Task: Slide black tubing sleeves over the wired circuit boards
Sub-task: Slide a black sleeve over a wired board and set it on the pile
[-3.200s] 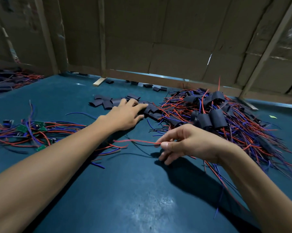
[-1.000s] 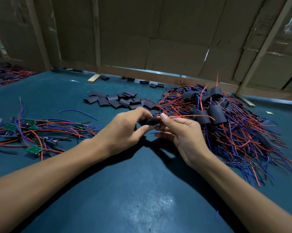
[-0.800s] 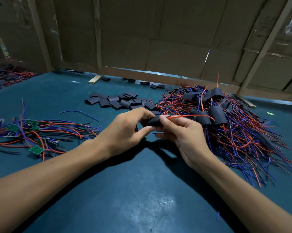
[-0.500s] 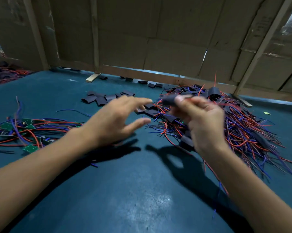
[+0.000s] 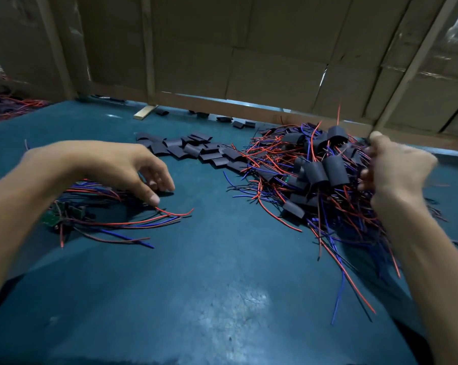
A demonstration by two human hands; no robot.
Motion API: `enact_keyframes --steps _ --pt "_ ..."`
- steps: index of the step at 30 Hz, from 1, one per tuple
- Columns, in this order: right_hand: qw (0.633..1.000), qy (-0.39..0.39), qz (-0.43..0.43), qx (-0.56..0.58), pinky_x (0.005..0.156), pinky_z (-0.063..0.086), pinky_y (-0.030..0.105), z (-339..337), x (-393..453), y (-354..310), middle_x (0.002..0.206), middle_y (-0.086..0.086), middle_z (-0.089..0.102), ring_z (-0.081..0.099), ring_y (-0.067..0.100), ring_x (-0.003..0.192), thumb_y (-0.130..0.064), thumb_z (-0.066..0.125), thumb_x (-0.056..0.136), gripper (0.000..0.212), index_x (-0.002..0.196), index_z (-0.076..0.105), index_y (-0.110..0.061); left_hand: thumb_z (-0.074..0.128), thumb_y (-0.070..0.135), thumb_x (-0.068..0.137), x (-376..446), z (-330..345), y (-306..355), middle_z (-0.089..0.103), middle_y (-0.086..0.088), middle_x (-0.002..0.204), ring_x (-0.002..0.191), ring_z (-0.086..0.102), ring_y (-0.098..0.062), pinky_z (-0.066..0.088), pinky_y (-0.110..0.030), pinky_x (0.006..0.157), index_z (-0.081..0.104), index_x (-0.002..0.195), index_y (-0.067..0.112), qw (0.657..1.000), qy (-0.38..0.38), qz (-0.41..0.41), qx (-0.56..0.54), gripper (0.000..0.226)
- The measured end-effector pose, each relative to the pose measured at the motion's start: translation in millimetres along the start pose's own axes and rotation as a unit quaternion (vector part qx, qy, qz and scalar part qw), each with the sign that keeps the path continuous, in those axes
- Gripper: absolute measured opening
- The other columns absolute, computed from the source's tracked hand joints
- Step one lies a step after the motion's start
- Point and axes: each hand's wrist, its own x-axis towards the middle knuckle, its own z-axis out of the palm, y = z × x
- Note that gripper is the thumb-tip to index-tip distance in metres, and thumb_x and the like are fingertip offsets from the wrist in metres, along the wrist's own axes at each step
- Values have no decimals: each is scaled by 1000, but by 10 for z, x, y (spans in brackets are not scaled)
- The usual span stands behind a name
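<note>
- On the teal table (image 5: 222, 272), between two cycles by the look of it: right hand (image 5: 396, 167) raised over the finished pile (image 5: 328, 180) of sleeved boards at right, fingers curled; blurred, so cannot tell whether anything sits in that grip
- Left hand (image 5: 133, 169) down over the unsleeved boards (image 5: 64, 214) at left, fingers loosely bent and holding nothing, fingertips touching or just above a red wire (image 5: 173, 213)
- Judged step: dropping off a finished piece and reaching for the next wired board
- Next move calls for pinching one lead and drawing a single board free of the tangle, then picking one sleeve
- Loose black sleeves (image 5: 193, 151) lying flat toward the far edge, between the two heaps and touching the right one
- No bins or trays anywhere; everything lying straight on the table, with more wires (image 5: 11, 106) at far left
</note>
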Motion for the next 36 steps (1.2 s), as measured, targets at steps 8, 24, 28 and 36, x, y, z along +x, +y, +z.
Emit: enact_keyframes --steps 8,24,28,36 --pt "891 -58 -449 -25 54 28 21 273 -826 -44 54 -4 41 34 7 51 -25 63 100 43 62 50 -12 83 15 82 88 92 147 72 21 76 70 66 6 44 -7 64 76 86 35 992 93 53 60 21" --pt "853 -504 -127 46 54 48 23 524 -1158 151 70 4 69 62 12 62 -14 71 93 13 82 76 -9 63 40 92 246 617 799 71 2 120 112 67 -8 53 -27 98 62 127 23 904 245 221 -273 39" --pt "870 -460 31 173 56 56 28 524 -1120 120 77 14 70 68 21 64 -5 63 95 13 86 71 0 73 60 78 179 460 439 72 10 101 96 69 -12 53 -43 93 70 111 38 980 128 127 -83 39" --pt "917 -351 46 185 51 53 32 513 -1073 136 64 13 65 63 24 54 -3 66 88 11 78 67 0 73 35 88 261 444 269 70 6 90 80 65 -10 54 -41 75 78 100 21 953 242 181 24 18"
